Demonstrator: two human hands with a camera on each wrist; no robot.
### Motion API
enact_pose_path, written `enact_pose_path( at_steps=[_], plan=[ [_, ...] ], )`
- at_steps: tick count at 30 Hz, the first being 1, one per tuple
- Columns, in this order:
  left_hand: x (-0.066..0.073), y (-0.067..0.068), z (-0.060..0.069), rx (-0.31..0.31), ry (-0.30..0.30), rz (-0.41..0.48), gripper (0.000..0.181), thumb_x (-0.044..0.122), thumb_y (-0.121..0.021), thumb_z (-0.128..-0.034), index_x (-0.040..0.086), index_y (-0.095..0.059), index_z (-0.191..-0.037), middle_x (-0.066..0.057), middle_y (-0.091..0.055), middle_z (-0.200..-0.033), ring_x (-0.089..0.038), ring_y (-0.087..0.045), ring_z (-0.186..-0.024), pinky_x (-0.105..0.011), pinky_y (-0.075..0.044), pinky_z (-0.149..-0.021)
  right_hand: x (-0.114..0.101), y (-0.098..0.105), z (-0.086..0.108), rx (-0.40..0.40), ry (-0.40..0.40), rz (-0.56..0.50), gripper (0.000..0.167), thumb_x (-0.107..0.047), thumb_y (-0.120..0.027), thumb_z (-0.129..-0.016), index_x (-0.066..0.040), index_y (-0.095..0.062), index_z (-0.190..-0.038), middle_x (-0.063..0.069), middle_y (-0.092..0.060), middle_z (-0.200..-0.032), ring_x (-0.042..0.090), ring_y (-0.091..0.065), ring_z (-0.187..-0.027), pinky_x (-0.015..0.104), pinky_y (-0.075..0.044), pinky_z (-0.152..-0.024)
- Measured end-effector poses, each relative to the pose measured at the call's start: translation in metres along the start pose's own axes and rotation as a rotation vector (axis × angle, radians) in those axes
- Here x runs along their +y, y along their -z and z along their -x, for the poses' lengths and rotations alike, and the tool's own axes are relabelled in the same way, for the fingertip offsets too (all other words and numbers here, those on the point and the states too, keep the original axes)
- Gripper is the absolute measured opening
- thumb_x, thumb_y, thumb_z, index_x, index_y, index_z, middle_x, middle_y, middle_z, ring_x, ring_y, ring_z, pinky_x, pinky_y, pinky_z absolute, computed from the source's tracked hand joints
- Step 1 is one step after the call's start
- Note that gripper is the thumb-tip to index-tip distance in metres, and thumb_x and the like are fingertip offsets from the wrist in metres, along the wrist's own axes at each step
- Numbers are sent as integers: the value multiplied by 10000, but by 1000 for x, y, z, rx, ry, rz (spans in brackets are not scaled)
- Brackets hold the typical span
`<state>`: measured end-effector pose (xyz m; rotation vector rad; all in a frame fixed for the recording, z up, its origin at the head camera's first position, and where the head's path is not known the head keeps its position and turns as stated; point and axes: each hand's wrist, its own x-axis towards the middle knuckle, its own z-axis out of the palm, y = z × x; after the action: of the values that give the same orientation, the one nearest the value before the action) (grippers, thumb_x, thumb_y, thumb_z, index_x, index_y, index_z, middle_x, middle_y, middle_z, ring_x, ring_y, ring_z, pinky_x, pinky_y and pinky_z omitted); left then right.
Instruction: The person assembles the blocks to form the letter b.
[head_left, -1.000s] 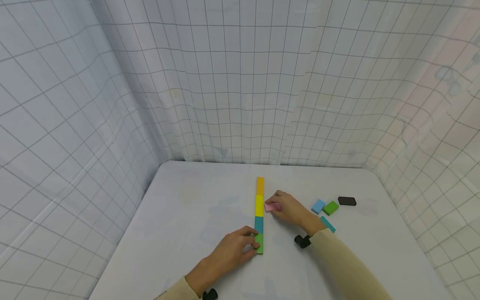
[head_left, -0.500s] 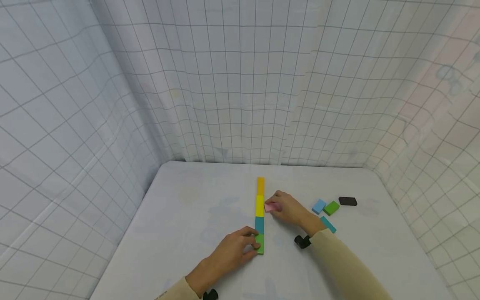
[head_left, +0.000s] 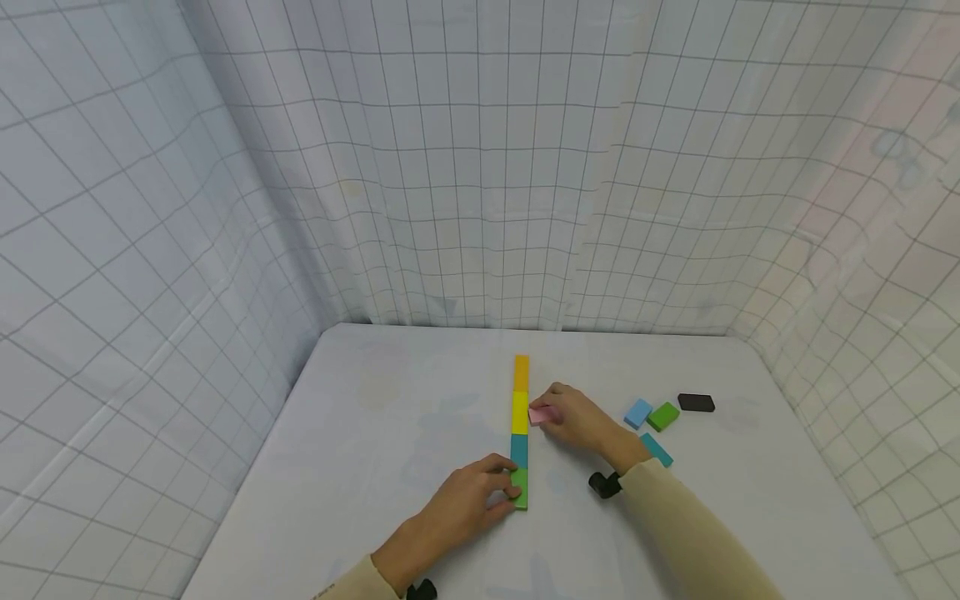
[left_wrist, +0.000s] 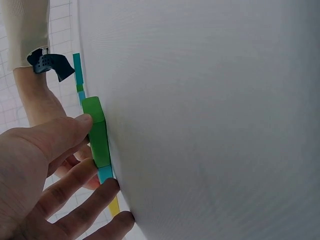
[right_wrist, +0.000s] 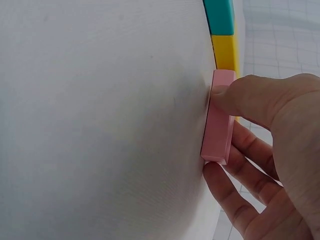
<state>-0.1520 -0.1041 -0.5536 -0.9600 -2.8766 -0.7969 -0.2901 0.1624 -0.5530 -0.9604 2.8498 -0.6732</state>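
Head view: the pink block (head_left: 540, 415) lies to the right of the yellow block (head_left: 520, 414), its long axis pointing roughly square across the row, which runs away from you as green block (head_left: 521, 500), teal block (head_left: 519, 451), yellow, then orange block (head_left: 521, 373). Note the gap: the pink block's left end is at or just beside the yellow one's right edge; contact cannot be settled from these angles. Your right hand (head_left: 573, 417) is much the nearer, and has the pink block pinched, thumb on the side facing you, fingers on the far side. Your left hand (head_left: 468, 504) is nearer you, left of the row; its fingers are loosely spread, gently bent, thumb and fingertips touching the green block, with no clear pinch seen. Of the loose pieces, the light blue block (head_left: 637, 412) is nearest your right hand's far side, well apart from the row. Compared with the head frames a half second and a second ago: no clear change. Both hands hold position, and the pink block sits at the same spot beside yellow.
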Motion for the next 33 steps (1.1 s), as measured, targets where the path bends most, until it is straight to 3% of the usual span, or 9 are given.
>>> enact_pose_path(
  at_steps=[18, 24, 33],
  plan=[
    [-1, -1, -1, -7, -1, -9, 131, 184, -932, -1019, 178, -929, -1150, -8, -782, -1432, -178, -806, -1260, -383, -694, -1066, 2, -3, 4, 36, 2, -10, 369, -142, -844, -1071, -107, -807, -1437, 108, -742, -1391, 284, -709, -1232, 519, -638, -1155],
    [-3, -3, -1, 13, -27, -15, 132, 154, -938, -1005, 172, -928, -1135, -26, -785, -1417, -199, -812, -1240, -389, -702, -1039, 4, -3, 8, 64, 1, -32, 396, -135, -870, -1048, -89, -806, -1437, 120, -736, -1406, 297, -723, -1253, 525, -638, -1161],
    [-4, -4, -2, -4, 7, -15, 135, 186, -931, -1019, 173, -930, -1154, -8, -777, -1440, -187, -810, -1255, -379, -698, -1050, 9, 2, 15, 65, -36, -57, 421, -147, -863, -1062, -115, -782, -1474, 126, -706, -1456, 322, -706, -1331, 556, -613, -1209]
  ],
)
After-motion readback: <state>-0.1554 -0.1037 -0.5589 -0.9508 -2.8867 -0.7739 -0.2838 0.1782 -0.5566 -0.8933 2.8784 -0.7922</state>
